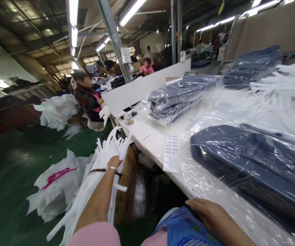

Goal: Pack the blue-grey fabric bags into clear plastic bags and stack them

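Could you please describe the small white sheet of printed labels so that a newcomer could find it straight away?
Start at the long white table on the right and follow its near edge to the clear plastic bag holding dark folded cloth. Just left of that bag lies the label sheet, hanging slightly over the edge. Unlike the glossy bags around it, it is flat, opaque paper with rows of small print.

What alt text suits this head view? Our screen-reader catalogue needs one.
The person's left hand reaches into a bundle of white strips beside a white table, while the right hand rests at the edge of a bagged dark garment. More bagged garments are stacked behind.
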Demonstrator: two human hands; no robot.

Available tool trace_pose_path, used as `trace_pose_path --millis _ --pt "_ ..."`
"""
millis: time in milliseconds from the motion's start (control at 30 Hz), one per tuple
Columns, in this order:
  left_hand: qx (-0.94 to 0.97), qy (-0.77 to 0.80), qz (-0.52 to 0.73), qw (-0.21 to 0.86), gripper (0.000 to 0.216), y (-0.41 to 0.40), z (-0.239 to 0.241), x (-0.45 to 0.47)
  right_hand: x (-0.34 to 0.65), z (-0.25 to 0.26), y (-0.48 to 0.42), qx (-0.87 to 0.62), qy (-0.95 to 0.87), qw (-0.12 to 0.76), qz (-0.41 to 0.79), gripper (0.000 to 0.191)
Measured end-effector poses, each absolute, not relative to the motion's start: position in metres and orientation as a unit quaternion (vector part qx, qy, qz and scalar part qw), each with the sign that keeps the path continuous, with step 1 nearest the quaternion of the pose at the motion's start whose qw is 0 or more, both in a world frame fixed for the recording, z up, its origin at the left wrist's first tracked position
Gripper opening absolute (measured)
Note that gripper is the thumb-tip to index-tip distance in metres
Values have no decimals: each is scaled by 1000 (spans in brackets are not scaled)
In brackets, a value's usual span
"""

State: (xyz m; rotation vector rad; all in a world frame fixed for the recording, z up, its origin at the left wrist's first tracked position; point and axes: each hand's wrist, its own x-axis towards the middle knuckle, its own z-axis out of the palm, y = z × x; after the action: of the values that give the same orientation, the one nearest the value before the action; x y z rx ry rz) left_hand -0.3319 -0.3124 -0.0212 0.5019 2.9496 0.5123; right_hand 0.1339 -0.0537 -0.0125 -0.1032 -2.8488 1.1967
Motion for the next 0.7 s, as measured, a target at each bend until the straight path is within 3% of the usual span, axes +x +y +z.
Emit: trace_pose_path --millis 300,500,533,633,700 --pt "273 917 293 5 48 -307 0 -339 60 0 -57 -65 -842 78 531 36" --pt "353 893 275 39 47 -298 -10 -290 -48 20 -80 -124 -631 111 758 89" --pt "362 892 265 45 46 -297 -12 -282 -62 23 -86 -123 -590 116 790 86" --pt "368 899 234 47 47 -301 -13 -262 -92 29 -99 -95 -493 114 857 56" --pt "354 910 212 31 45 -312 -12 -258 -101 37 -99 -82 -453 158 873 48"
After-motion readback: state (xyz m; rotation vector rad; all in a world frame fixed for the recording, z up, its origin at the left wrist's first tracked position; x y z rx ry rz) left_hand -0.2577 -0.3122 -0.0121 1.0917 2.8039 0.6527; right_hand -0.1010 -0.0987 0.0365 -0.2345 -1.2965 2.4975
